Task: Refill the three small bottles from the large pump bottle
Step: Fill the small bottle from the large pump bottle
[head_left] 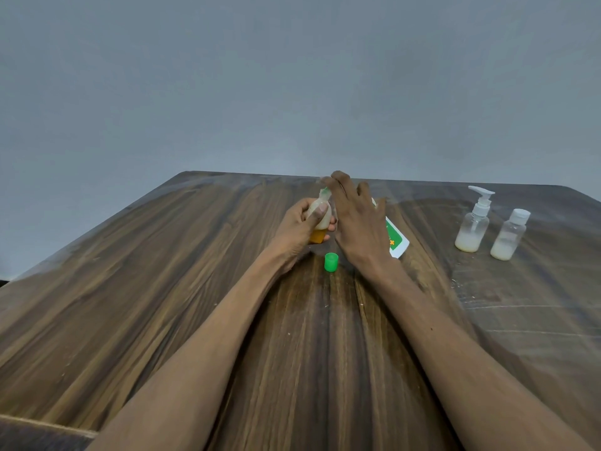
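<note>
My left hand grips a small bottle with a green neck, cream liquid inside and an orange base, held just above the table. My right hand lies with straight fingers over the top of the large pump bottle. That bottle is white with a green label and mostly hidden behind the hand. My fingertips reach the small bottle's mouth. A loose green cap stands on the table between my wrists.
Two clear small bottles holding some cream liquid stand at the right: one with a white pump top, one with a white screw cap. The wooden table ends at a grey wall behind.
</note>
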